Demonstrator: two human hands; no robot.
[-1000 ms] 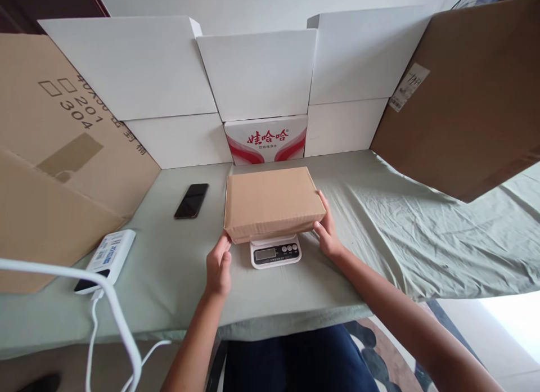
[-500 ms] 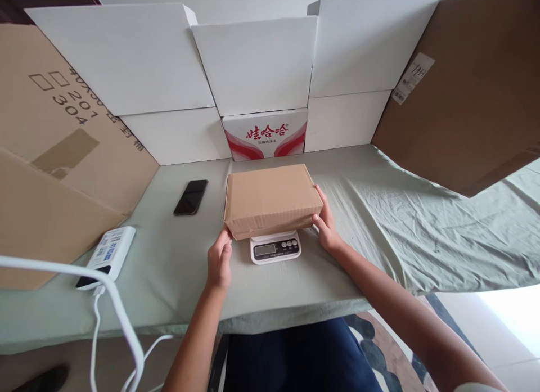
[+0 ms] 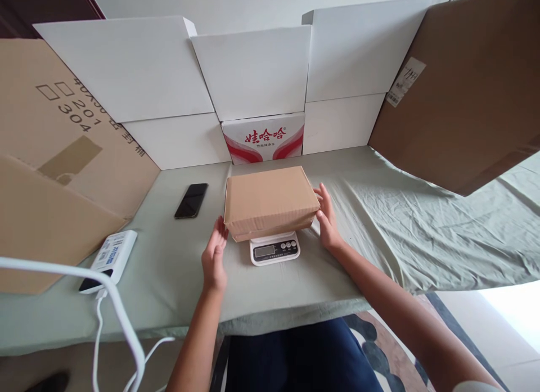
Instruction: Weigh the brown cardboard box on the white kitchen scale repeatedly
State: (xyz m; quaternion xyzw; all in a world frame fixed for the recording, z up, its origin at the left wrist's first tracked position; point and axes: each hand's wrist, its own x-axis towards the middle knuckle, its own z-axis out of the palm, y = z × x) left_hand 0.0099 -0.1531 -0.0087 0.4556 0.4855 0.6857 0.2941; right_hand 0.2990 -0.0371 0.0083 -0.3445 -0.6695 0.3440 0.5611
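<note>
At the middle of the frame a brown cardboard box (image 3: 270, 201) rests on the white kitchen scale (image 3: 274, 248) on my tabletop (image 3: 379, 229). My left hand (image 3: 214, 257) is open with fingers straight, just beside the box's lower left corner. My right hand (image 3: 327, 220) is spread, fingertips at the box's right edge.
</note>
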